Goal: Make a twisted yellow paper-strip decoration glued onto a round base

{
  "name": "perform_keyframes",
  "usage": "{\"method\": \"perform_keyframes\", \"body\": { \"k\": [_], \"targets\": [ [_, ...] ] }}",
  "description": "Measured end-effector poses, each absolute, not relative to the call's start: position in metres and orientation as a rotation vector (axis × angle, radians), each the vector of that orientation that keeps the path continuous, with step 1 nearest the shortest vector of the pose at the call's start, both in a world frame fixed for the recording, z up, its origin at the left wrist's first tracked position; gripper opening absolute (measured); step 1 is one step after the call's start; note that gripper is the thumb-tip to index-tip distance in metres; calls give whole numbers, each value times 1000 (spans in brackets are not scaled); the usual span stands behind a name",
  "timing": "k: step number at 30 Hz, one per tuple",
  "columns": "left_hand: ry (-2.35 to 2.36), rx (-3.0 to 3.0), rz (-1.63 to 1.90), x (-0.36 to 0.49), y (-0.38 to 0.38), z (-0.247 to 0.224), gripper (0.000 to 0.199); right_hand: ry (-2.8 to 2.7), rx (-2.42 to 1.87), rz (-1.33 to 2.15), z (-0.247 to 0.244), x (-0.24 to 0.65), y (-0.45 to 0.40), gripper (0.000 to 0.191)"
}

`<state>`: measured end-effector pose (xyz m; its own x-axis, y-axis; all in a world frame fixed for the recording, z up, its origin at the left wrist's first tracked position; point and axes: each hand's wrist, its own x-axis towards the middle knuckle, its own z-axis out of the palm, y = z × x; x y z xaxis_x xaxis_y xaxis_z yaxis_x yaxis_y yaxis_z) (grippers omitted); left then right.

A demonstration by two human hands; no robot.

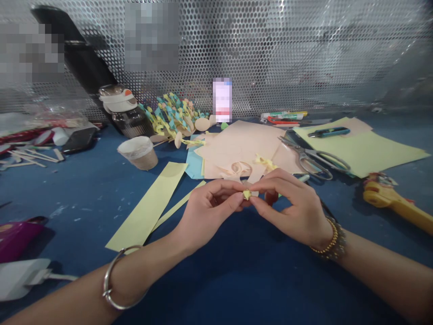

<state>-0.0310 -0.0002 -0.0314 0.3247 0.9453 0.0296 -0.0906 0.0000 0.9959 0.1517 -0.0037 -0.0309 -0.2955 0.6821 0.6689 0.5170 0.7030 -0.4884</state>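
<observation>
A small folded yellow paper star (247, 195) is pinched between the fingertips of both hands, just above the blue table. My left hand (213, 203) grips it from the left with thumb and forefinger. From the right, my right hand (291, 198) closes thumb and forefinger on it. Left of my left hand lie a wide yellow paper strip (149, 205) and a narrow yellow strip (179, 204). Just behind the fingers are curled pink paper scraps (238, 169) and a crumpled yellow piece (265, 161), on pink paper sheets (233, 146).
Scissors (313, 158), yellow sheets (363, 149) with a utility knife (329, 132) and a yellow tape dispenser (395, 203) lie right. Back left stand a paper cup (138, 153), a jar (126, 113) and many-coloured paper pieces (176, 113). A phone (222, 99) leans against the perforated metal panel (250, 45).
</observation>
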Motion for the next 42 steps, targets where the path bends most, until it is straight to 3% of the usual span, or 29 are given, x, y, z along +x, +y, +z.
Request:
{"method": "perform_keyframes", "body": {
  "k": [29,36,42],
  "targets": [
    [910,1276,1007,-31,1,-31,11,-2004,-908,161,-33,154,-2,11],
    [862,1282,979,-31,1,-33,24,-2014,-922,137,-32,153,-2,9],
    [881,1238,1030,-31,3,-33,14,-1987,-903,169,-31,154,-3,9]
  ]
}}
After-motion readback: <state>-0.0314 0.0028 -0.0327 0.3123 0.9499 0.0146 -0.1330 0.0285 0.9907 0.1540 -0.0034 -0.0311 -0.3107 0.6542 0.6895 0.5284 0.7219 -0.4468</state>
